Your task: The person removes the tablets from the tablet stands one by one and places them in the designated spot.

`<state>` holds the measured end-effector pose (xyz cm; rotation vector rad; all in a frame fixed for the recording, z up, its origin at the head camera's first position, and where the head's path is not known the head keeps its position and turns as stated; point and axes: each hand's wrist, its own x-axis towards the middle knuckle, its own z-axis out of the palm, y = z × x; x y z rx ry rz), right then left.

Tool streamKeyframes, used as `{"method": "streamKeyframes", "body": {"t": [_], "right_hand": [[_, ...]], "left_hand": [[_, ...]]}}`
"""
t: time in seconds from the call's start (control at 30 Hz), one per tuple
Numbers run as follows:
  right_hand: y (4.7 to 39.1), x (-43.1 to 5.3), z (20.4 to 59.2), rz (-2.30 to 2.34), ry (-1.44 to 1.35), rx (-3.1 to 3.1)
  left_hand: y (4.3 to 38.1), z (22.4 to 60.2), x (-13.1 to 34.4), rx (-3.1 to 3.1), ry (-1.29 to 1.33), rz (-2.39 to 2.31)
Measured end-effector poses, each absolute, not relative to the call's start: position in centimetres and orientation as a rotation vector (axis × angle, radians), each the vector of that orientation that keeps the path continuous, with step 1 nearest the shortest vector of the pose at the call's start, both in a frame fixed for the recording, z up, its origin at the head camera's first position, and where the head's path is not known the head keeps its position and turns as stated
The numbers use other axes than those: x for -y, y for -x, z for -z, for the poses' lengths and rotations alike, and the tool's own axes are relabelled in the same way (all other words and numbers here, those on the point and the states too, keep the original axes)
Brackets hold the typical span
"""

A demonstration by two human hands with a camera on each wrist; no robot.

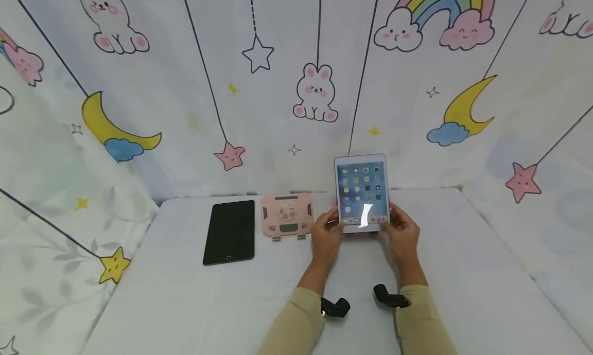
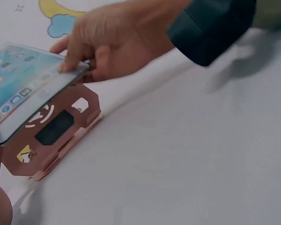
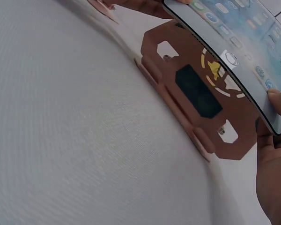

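Observation:
A white tablet (image 1: 363, 190) with its screen lit and app icons showing is gripped by both hands at its lower corners. My left hand (image 1: 326, 236) holds the left side, thumb on the front frame and fingers behind. At the right side my right hand (image 1: 404, 236) holds it the same way. Behind and below the tablet, a pink tablet stand (image 3: 246, 122) with cut-outs and a dark pad is propped up on the table. The tablet overlaps its upper part in both wrist views and hides most of it in the head view.
Left of the hands, a second pink stand (image 1: 303, 211) rests near the table's back edge. Beside it lies a black tablet (image 1: 230, 231) with a dark screen. A white cloth covers the table (image 1: 185, 303), and a printed curtain (image 1: 278, 113) hangs behind.

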<state>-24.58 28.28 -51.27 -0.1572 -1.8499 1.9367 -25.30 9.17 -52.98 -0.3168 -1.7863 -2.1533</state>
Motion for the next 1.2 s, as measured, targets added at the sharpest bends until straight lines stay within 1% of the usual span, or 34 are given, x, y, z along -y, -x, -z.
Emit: {"method": "streamKeyframes", "body": {"t": [0.1,0.33,0.6,0.77,1.0,1.2], "right_hand": [[24.5,-28.9,50.8,-1.933,0.137,1.839],[23.7,-31.0,48.7,-1.993,0.106,1.722],[22.6,-32.7,46.8,-2.002,0.182,1.689],[22.0,-34.1,46.5,-2.021,0.241,1.625],[21.4,-36.1,47.2,-2.038,0.314,1.551],[21.0,-37.8,47.6,-2.060,0.408,1.510]], "left_hand": [[25.9,53.5,-10.1,1.787,0.315,2.144],[25.4,51.7,-12.1,1.746,0.350,2.212],[25.7,50.0,-13.9,1.771,0.408,2.295],[25.9,49.4,-15.4,1.823,0.418,2.312],[25.2,49.7,-18.1,1.907,0.310,2.296],[24.6,50.2,-20.0,1.933,0.354,2.270]]}}
